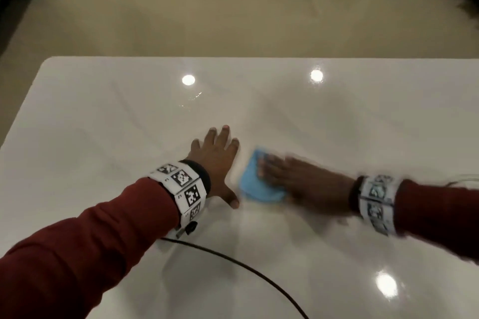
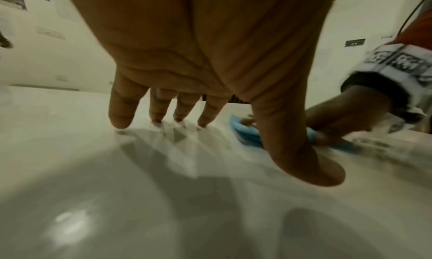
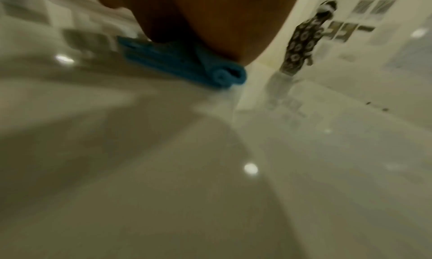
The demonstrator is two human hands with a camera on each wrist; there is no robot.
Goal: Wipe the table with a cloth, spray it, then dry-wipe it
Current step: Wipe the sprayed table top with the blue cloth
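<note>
Left hand (image 1: pixel 216 160) flat on glossy white table (image 1: pixel 103 116), fingers straight and spread, holding nothing. From left wrist view: fingertips (image 2: pixel 121 121) and thumb tip touching the surface, palm arched above it.

Right hand (image 1: pixel 298 181) laid flat on folded blue cloth (image 1: pixel 255 180), fingers extended over the top, pressing it onto the table. Heavy blur on this hand in head view. Right wrist view: palm sits on the cloth, one cloth edge rolled into a small tube at the near corner; fingers hidden there. Can't tell whether the thumb hooks under the cloth.

Cloth position: near middle of the table, just right of left thumb, apart from it by a narrow gap.

Red sleeves (image 1: pixel 77 254) on both arms. White wristbands (image 1: pixel 181 186) with black-and-white square marker codes; small characters beside the codes too small to read. Black cable (image 1: pixel 246 269) curving from left band across the near table.

Ceiling light reflections (image 1: pixel 188 80) on tabletop. Right wrist view, background: person in patterned shirt (image 3: pixel 301 41), blurred; papers on wall (image 3: pixel 374 9), text unreadable. No brand marks legible anywhere.
</note>
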